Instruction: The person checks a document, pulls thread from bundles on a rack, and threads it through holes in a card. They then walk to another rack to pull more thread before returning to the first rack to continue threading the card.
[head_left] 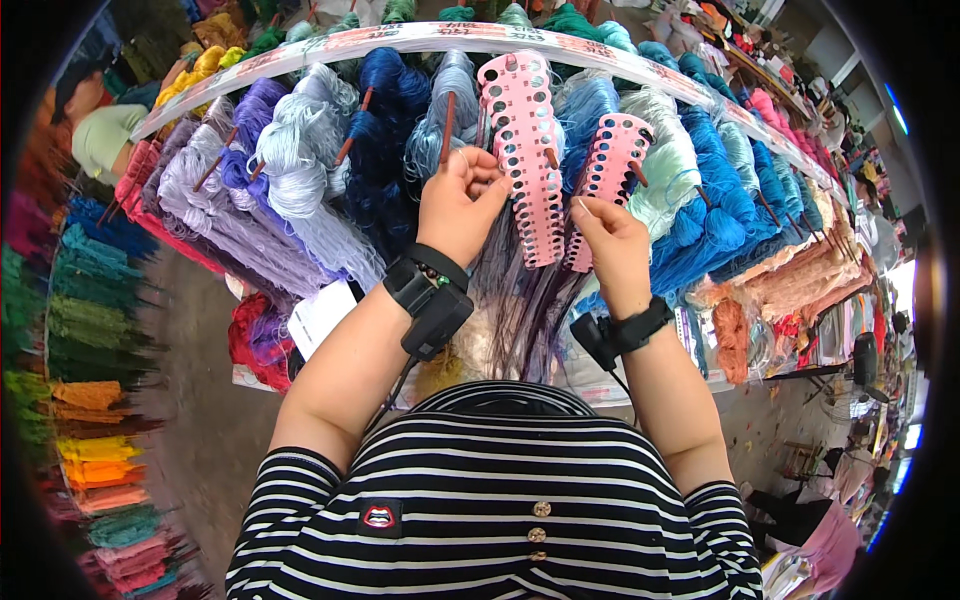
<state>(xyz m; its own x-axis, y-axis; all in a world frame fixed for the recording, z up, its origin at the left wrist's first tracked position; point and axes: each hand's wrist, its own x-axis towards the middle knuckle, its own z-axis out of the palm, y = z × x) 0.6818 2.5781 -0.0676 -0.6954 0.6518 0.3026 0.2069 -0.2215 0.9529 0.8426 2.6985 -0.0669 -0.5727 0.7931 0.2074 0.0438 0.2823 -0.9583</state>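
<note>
My left hand (463, 205) is closed in a pinch between a brown wooden peg (449, 125) and a long pink perforated thread card (535, 190). Its fingertips appear to grip a fine thread, too thin to follow. To the right, my right hand (615, 250) pinches a thin pale strand of thread just below a second, shorter pink card (612, 160). Both cards hang on pegs, with round holes along their edges. Dark purple and grey threads (510, 310) trail down beneath them. Grey-blue thread skeins (455, 75) hang behind my left hand.
Skeins crowd the curved rack: navy (385, 130), pale blue (300, 150), lilac (210, 190), mint (665, 165) and bright blue (720, 200). Wooden pegs stick out toward me. A white rail (420, 38) runs along the top. Another person (100, 135) is at the far left.
</note>
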